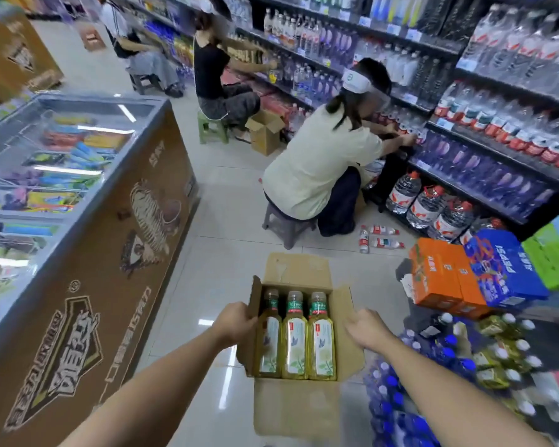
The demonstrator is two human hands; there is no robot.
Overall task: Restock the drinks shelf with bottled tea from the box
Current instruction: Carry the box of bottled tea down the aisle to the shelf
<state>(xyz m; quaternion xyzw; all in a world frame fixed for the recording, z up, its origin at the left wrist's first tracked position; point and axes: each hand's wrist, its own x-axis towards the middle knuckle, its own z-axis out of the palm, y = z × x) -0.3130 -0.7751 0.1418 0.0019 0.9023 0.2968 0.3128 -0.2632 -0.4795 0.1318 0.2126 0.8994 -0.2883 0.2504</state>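
Your left hand (236,321) grips the left flap of the open cardboard box (291,411), fingers curled over its edge, and your right hand (367,329) holds the right flap the same way. Three bottles of tea (294,337) lie side by side inside the box, caps pointing away from you. Just right of the box sit packs of blue-capped bottles (397,398). A chest freezer (78,253) runs along your left. Farther on, an orange carton (436,275) and a blue Pepsi carton (501,269) rest on the floor. Beyond them a person in a pale shirt (317,166) sits on a stool, reaching into the drinks shelf (459,138).
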